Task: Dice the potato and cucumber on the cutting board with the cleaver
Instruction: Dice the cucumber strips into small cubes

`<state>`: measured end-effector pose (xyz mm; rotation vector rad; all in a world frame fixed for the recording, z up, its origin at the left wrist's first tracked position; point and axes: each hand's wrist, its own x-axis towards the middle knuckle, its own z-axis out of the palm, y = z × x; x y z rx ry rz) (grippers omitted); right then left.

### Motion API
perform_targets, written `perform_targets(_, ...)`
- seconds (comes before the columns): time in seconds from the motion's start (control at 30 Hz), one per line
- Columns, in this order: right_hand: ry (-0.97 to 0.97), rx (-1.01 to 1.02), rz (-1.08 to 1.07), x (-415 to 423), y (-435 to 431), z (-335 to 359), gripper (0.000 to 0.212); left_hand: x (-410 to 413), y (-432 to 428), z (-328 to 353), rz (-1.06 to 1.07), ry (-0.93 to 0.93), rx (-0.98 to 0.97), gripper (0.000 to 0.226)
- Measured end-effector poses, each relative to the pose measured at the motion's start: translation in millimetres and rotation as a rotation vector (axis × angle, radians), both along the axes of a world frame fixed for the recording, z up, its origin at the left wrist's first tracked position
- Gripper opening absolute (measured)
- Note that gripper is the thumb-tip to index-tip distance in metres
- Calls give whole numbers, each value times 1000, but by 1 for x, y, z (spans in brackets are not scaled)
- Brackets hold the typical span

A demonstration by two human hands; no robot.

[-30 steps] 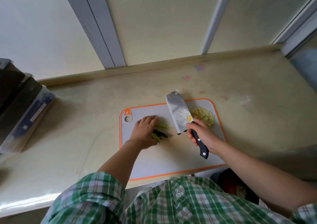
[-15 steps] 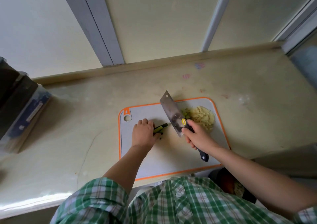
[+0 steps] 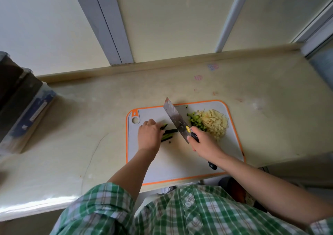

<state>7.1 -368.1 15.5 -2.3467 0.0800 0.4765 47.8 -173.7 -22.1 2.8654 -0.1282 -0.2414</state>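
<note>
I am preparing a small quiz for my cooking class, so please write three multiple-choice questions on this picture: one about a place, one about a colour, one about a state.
1. Where on the cutting board does the diced potato lie?
A. far right corner
B. near left corner
C. middle of the near edge

2. What colour is the board's rim?
A. blue
B. orange
C. black

3. What is the right hand doing?
A. lying flat and open
B. hanging empty
C. gripping the cleaver

1 A: the pale pile sits far right, beside the diced cucumber.
2 B: an orange band edges the grey board.
3 C: its fingers wrap the black handle; the left hand holds the cucumber strips.
</note>
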Motion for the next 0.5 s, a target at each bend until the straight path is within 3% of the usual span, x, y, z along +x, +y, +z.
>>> perform_targets(0.3, -7, 43, -45, -1, -4, -1, 17, -5, 18, -3, -56, 31, 45, 38)
perform_targets(0.5, 3, 2, 5, 3, 1, -10, 19, 0, 19, -4, -53, 74, -104, 35)
